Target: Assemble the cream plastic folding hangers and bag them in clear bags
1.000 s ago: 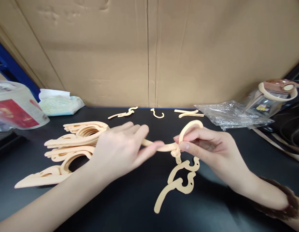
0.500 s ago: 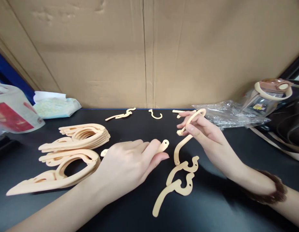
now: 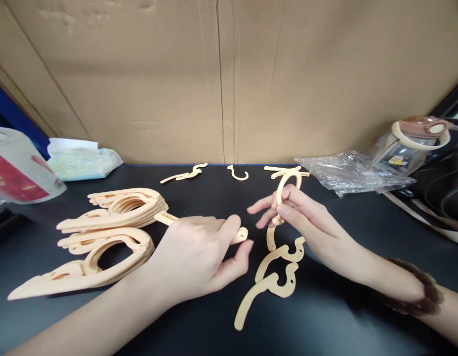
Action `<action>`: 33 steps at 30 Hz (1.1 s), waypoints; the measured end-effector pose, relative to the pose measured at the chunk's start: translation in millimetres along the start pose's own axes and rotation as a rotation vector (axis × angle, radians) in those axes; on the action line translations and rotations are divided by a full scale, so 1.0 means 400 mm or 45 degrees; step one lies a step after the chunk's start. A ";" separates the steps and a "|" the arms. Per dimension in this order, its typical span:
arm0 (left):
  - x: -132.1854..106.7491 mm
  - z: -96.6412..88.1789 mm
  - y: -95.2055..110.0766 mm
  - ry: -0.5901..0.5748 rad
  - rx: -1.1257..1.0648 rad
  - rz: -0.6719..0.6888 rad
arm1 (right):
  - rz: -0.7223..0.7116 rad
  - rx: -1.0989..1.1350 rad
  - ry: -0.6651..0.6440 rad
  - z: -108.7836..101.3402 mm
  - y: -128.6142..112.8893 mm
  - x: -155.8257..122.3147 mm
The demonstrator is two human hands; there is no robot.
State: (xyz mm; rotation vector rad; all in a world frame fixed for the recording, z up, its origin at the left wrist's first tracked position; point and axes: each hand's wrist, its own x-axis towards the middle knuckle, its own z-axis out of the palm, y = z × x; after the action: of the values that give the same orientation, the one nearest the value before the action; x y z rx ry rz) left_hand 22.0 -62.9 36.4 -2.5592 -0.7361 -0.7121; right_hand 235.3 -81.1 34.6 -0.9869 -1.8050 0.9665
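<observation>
My left hand (image 3: 201,252) is closed around a cream plastic hanger arm (image 3: 239,236); its rounded, holed end shows past the thumb and its other end sticks out at left, the middle hidden by my fingers. To the right, my right hand (image 3: 306,217) pinches a curved hanger hook (image 3: 281,190) between thumb and fingers, its loop upward and its small end down. The two parts are apart. Below my right hand lie several flat S-shaped hanger arms (image 3: 251,302) in an overlapping row. Beside my left forearm are two stacks of folded hangers (image 3: 128,210).
Along the black table's back edge lie a loose hook (image 3: 238,175) and several hanger arms (image 3: 184,174). Clear plastic wrap (image 3: 347,173) and a bottle (image 3: 408,148) stand right. A tissue pack (image 3: 84,163) and a white and red container (image 3: 21,165) are left; cardboard (image 3: 158,84) rises behind.
My right hand has lowered the hook and turned it more upright. The hanger arm in my left hand has tilted, its right end lower and its left end higher.
</observation>
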 end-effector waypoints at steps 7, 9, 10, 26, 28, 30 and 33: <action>0.000 -0.006 0.011 0.030 0.001 0.025 | -0.094 -0.118 0.009 0.000 -0.010 -0.007; 0.000 -0.004 0.014 0.032 0.006 0.011 | -0.111 -0.150 0.024 -0.001 -0.008 -0.005; -0.001 -0.003 0.015 0.025 0.010 0.003 | -0.094 -0.134 0.023 -0.001 -0.007 -0.004; -0.004 0.006 0.015 0.072 0.062 -0.076 | -0.047 -0.371 0.100 -0.002 -0.015 -0.008; -0.003 0.005 0.019 0.091 0.087 -0.102 | -0.072 -0.413 0.193 -0.003 -0.016 -0.006; -0.003 0.002 0.027 0.087 0.102 -0.132 | -0.079 -0.380 0.261 -0.003 -0.017 -0.004; -0.002 -0.004 0.038 0.122 0.094 -0.140 | -0.045 -0.204 0.338 -0.003 -0.013 0.001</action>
State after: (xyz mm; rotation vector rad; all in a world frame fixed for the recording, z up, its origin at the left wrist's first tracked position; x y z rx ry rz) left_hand 29.7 -76.0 34.1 -2.4150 -0.8596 -0.8204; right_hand 234.9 -82.6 39.7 -1.1216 -1.6879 0.6429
